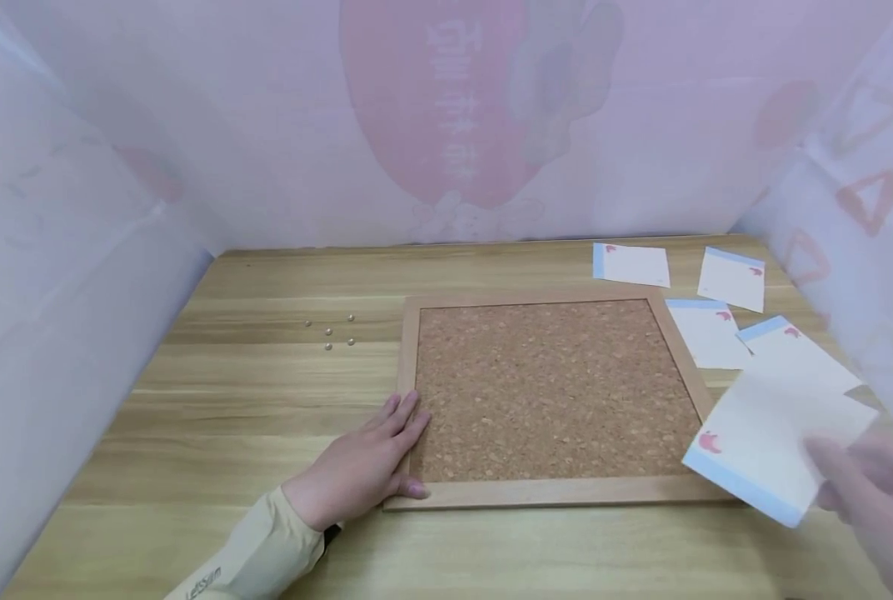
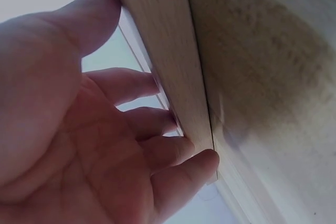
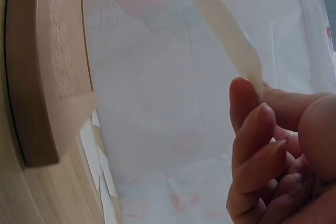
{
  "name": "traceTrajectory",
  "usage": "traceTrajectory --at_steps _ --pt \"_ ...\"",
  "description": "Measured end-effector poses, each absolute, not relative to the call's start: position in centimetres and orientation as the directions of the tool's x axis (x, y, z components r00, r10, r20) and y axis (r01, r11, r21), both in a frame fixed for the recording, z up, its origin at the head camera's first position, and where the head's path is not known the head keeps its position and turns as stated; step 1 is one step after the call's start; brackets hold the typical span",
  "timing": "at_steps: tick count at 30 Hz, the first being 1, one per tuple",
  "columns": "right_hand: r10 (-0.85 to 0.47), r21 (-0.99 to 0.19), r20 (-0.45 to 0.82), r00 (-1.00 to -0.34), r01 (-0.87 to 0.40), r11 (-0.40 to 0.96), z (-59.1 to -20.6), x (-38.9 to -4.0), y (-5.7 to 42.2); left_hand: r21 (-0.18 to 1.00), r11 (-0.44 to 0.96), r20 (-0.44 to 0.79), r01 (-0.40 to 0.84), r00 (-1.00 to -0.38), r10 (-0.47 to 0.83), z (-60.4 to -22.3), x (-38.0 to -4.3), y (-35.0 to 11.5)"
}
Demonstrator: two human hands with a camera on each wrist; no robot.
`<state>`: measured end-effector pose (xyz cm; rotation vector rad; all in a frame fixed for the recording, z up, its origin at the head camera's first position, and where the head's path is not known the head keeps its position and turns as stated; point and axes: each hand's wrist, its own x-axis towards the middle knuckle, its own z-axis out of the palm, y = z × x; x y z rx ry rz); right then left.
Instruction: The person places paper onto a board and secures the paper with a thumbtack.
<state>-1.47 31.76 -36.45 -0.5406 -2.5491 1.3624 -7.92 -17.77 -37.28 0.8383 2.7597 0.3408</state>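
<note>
A cork board (image 1: pixel 551 392) in a light wooden frame lies flat on the table. My left hand (image 1: pixel 367 467) rests at its left edge near the front corner, fingers extended against the frame; from below, the left wrist view shows fingertips (image 2: pixel 181 150) along the wooden edge. Over the board's right front corner, my right hand (image 1: pixel 866 492) pinches a white note card (image 1: pixel 772 442) with a blue band and a small red picture. That note (image 3: pixel 231 35) appears almost edge-on, bent, between thumb and fingers in the right wrist view.
Several small metallic tacks (image 1: pixel 329 332) lie on the table (image 1: pixel 251 425) left of the board. More notes lie to its right: one at the back (image 1: pixel 631 264), one in the far right corner (image 1: pixel 733 279), others (image 1: pixel 709 333) beside the frame. Pale printed sheeting (image 1: pixel 289 125) walls the table.
</note>
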Motion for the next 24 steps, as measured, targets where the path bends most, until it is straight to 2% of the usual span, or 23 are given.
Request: traceTrajectory --at_steps 6,8,15,24 --pt "0.230 -0.705 0.074 -0.970 0.112 0.700 -36.3 -1.3 29.1 0.265 0.800 -0.136 0.538 -0.800 0.584 -37.4 -7.9 -18.0" --pt "0.224 -0.714 0.074 -0.972 0.105 0.692 -36.2 -1.3 28.2 0.260 0.800 -0.135 0.542 -0.800 0.585 -37.5 -7.9 -18.0" --pt "0.130 -0.766 0.192 -0.973 -0.066 0.640 -35.5 -1.4 25.2 0.260 0.806 -0.146 0.532 -0.803 0.578 -37.3 -7.9 -17.8" --pt "-0.010 -0.742 0.191 -0.982 -0.151 0.653 -34.2 -2.9 23.0 0.257 0.812 -0.153 0.524 -0.807 0.570 -37.6 -8.0 -17.7"
